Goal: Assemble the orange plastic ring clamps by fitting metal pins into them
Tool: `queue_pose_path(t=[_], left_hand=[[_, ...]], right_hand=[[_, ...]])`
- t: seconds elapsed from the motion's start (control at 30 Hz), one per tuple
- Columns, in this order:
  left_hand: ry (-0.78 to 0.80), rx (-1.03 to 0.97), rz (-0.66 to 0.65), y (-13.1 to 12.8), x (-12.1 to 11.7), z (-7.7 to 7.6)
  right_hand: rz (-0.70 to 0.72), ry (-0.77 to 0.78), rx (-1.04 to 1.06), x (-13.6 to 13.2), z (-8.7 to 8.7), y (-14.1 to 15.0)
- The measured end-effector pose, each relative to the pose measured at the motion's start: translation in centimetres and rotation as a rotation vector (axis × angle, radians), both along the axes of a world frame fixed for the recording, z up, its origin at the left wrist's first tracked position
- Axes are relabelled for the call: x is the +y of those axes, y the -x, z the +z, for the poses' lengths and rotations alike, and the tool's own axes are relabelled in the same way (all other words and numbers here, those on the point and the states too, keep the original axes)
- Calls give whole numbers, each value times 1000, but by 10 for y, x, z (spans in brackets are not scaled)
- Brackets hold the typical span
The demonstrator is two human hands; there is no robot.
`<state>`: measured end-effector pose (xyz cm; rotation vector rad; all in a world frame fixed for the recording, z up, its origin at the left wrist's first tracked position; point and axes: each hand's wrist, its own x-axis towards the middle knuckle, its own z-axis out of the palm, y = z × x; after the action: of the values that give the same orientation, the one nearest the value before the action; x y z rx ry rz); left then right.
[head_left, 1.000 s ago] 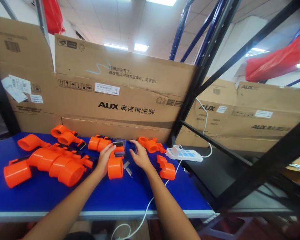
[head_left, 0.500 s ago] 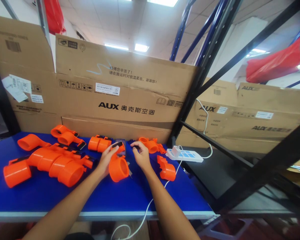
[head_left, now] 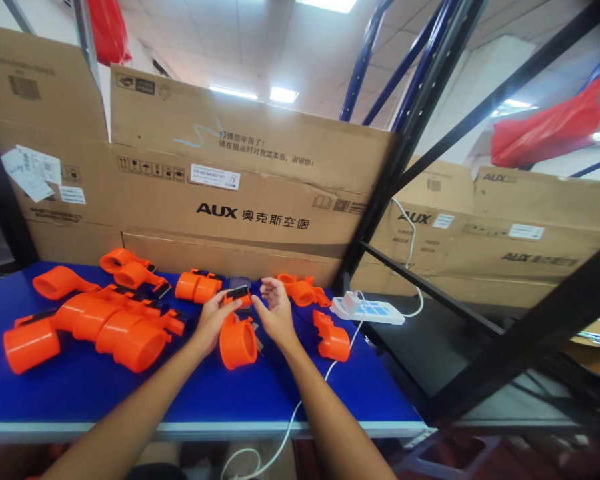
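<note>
My left hand (head_left: 214, 320) is closed around an orange plastic ring-shaped part (head_left: 237, 343) with a black strip (head_left: 237, 292) along its top. The wide ring hangs down, its round opening turned to the right. Close by on the right is my right hand (head_left: 276, 312), fingers loosely bent and apart from the thumb, with nothing visible in it. Its thumb tip is near the strip's right end; whether they touch I cannot tell. Behind the held part lies a dark, flat phone-like object (head_left: 240, 283). A thin grey piece (head_left: 258, 339) shows partly between the hands.
Several similar orange parts (head_left: 140, 343) lie on the blue table (head_left: 205, 397) at left, with others (head_left: 300, 290) behind and right. A white power strip (head_left: 367, 309) and its cable (head_left: 295, 417) are at right. Cardboard (head_left: 250, 187) stands along the back beside a black post (head_left: 375, 193).
My right hand has turned and its fingers have loosened from a pinch, with the thumb now nearer the held part. My left hand has tilted the part slightly.
</note>
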<state>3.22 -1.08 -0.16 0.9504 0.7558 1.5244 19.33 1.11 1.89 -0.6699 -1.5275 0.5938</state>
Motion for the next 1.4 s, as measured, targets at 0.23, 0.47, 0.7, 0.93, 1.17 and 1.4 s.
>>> queue_pose_path(t=[0.23,0.47,0.7,0.93,1.17,1.4], left_hand=[[-20,34,7,0,0,0],[-5,-54,-47,-2,4,-4],[19,-78,-89,-3,0,-1],[27,22,-1,-1,4,-5],[13,49,41,0,5,-7],[-13,85,58,0,4,-5]], right_hand=[[51,91,-12,-3,-1,-1],[91,93,-56,-7,-1,2],[112,68,-70,-5,-2,0],[47,55,-45,-3,-5,1],[-40,11,-160,-6,-1,-2],[-50,-79,-276,-13,7,-3]])
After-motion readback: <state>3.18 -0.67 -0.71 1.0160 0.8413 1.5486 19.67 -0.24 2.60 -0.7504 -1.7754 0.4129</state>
